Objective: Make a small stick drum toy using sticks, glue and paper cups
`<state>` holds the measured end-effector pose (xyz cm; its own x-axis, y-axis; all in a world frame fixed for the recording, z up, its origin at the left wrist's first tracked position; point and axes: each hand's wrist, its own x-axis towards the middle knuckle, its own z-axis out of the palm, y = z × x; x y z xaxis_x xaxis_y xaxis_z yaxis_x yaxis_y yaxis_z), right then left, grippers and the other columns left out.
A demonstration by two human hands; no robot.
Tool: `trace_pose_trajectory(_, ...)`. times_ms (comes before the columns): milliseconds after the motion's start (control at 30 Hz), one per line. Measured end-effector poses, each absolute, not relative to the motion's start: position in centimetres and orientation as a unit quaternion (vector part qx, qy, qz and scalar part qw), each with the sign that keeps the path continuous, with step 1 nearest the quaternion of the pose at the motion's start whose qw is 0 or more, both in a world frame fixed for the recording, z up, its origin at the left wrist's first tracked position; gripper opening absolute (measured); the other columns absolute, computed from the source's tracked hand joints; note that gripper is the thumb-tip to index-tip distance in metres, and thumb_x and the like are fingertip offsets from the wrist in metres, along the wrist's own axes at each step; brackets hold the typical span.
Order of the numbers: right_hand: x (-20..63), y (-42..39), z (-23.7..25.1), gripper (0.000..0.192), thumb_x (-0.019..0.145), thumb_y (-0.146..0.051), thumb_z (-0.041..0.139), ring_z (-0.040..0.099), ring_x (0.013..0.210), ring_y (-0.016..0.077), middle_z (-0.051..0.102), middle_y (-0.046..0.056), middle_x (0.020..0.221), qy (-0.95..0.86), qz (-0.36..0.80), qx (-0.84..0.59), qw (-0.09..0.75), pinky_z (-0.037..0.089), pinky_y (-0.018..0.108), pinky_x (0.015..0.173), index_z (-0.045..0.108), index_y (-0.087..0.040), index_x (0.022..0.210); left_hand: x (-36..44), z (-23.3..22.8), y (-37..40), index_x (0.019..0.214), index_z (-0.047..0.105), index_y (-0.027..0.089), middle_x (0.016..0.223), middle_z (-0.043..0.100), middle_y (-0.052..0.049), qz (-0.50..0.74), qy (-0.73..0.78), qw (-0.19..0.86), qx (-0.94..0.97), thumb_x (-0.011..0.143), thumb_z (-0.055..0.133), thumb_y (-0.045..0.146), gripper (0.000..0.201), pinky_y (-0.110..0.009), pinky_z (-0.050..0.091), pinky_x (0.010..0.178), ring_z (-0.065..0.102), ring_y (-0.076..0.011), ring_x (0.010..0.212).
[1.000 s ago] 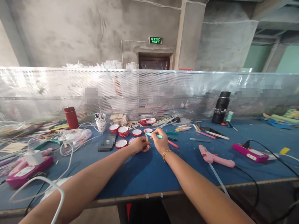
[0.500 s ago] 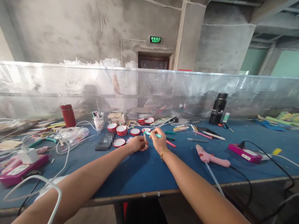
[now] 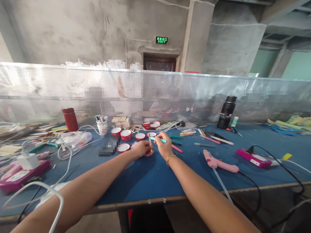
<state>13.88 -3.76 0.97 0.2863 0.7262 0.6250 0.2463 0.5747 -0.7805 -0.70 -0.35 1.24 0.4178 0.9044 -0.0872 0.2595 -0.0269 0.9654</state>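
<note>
Although my remote view has drifted slightly, neither hold has changed: my left hand [image 3: 145,149] pinches a thin, near-upright stick [image 3: 150,142], and my right hand [image 3: 165,146] clamps a turquoise pen [image 3: 164,141], tip by the stick's upper end. I judge the same step continues. Red-rimmed dishes [image 3: 140,136] lie beyond the left grip.
</note>
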Motion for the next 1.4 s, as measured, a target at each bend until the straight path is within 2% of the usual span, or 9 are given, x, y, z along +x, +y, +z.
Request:
trace_pose_trajectory(667, 14.1, -3.5, 0.8, 0.017, 0.077, -0.037, 0.053, 0.054, 0.061, 0.0161, 0.060, -0.003, 0.062, -0.565, 0.174, -0.427, 0.684, 0.044, 0.027, 0.064, 0.047, -0.025, 0.067, -0.8, 1.5, -0.7, 0.074, 0.062, 0.019, 0.066, 0.072, 0.000, 0.307, 0.444, 0.531, 0.653, 0.072, 0.089, 0.029, 0.029, -0.019, 0.051, 0.057, 0.066, -0.0113, 0.058)
trace_pose_trajectory(800, 14.3, -3.3, 0.8, 0.017, 0.077, -0.036, 0.053, 0.054, 0.065, 0.0167, 0.058, -0.003, 0.062, -0.550, 0.131, -0.444, 0.695, 0.044, 0.028, 0.066, 0.047, -0.025, 0.065, -0.8, 1.6, -0.7, 0.075, 0.062, 0.018, 0.066, 0.072, 0.001, 0.306, 0.449, 0.529, 0.652, 0.075, 0.088, 0.030, 0.028, -0.019, 0.051, 0.056, 0.066, -0.0105, 0.058)
trace_pose_trajectory(1033, 14.9, -2.5, 1.0, 0.021, 0.083, -0.044, 0.059, 0.062, 0.077, 0.0189, 0.067, 0.002, 0.076, -0.504, 0.110, -0.452, 0.728, 0.050, 0.029, 0.075, 0.057, -0.023, 0.079, -0.8, 1.4, -0.3, 0.075, 0.063, 0.018, 0.067, 0.072, 0.000, 0.292, 0.449, 0.516, 0.669, 0.082, 0.080, 0.029, 0.022, -0.019, 0.051, 0.057, 0.065, -0.0098, 0.057)
trace_pose_trajectory(1133, 15.4, -2.4, 1.3, 0.026, 0.085, -0.048, 0.060, 0.065, 0.083, 0.0203, 0.070, 0.004, 0.084, -0.498, 0.101, -0.456, 0.730, 0.052, 0.030, 0.079, 0.062, -0.022, 0.084, -0.9, 1.5, -0.2, 0.076, 0.064, 0.018, 0.066, 0.072, 0.001, 0.290, 0.445, 0.510, 0.677, 0.080, 0.082, 0.032, 0.023, -0.019, 0.050, 0.057, 0.065, -0.0097, 0.057)
trace_pose_trajectory(1333, 17.0, -1.7, 1.5, 0.033, 0.091, -0.046, 0.045, 0.067, 0.072, 0.0178, 0.073, 0.004, 0.081, -0.428, 0.134, -0.479, 0.755, 0.054, 0.029, 0.074, 0.062, -0.020, 0.099, -0.7, 1.7, -0.5, 0.077, 0.064, 0.017, 0.067, 0.072, -0.001, 0.296, 0.452, 0.501, 0.677, 0.076, 0.086, 0.033, 0.027, -0.022, 0.051, 0.058, 0.065, -0.0112, 0.057)
trace_pose_trajectory(1400, 17.6, -0.9, 1.6, 0.034, 0.089, -0.042, 0.047, 0.070, 0.075, 0.0182, 0.075, 0.006, 0.087, -0.398, 0.159, -0.508, 0.747, 0.055, 0.028, 0.071, 0.062, -0.018, 0.108, -0.6, 1.7, -0.6, 0.077, 0.064, 0.017, 0.068, 0.072, -0.001, 0.298, 0.457, 0.498, 0.674, 0.075, 0.088, 0.032, 0.028, -0.023, 0.052, 0.059, 0.066, -0.0118, 0.058)
